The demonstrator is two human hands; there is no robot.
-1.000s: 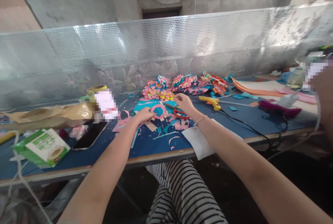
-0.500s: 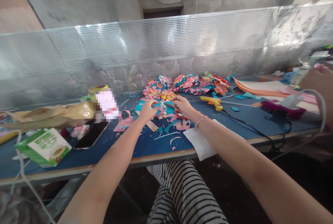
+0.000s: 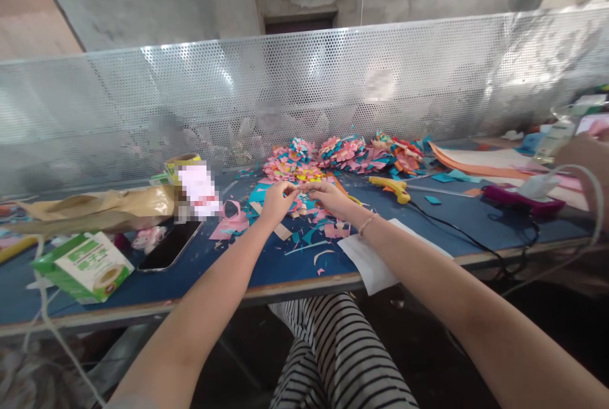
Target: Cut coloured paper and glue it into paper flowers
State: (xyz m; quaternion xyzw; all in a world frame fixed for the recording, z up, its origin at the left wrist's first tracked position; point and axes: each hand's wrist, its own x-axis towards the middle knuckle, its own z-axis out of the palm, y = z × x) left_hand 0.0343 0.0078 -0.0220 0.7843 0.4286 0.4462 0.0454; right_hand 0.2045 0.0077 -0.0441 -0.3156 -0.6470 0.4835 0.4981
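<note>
Above a scatter of cut paper scraps (image 3: 281,232), my left hand (image 3: 280,200) and my right hand (image 3: 328,198) meet at the fingertips. The fingers of both are pinched together, and whatever lies between them is too small to make out. Just beyond my hands sit layered paper flowers (image 3: 280,167) in pink, blue and yellow. More pink and blue flowers (image 3: 343,150) stand to the right of these. Beneath my right forearm a white sheet of paper (image 3: 368,261) hangs over the table's front edge.
A yellow glue gun (image 3: 391,187) lies right of my hands, its black cord trailing to the edge. Leftward are a dark phone (image 3: 172,246), a green and white box (image 3: 84,267) and brown wrapping paper (image 3: 107,206). Another person's hand (image 3: 584,158) is at far right, near a purple object (image 3: 521,201).
My hands have come closer, and their fingertips now meet. Red loops seen by my right hand before no longer show clearly. The other person's hand at far right has dropped slightly.
</note>
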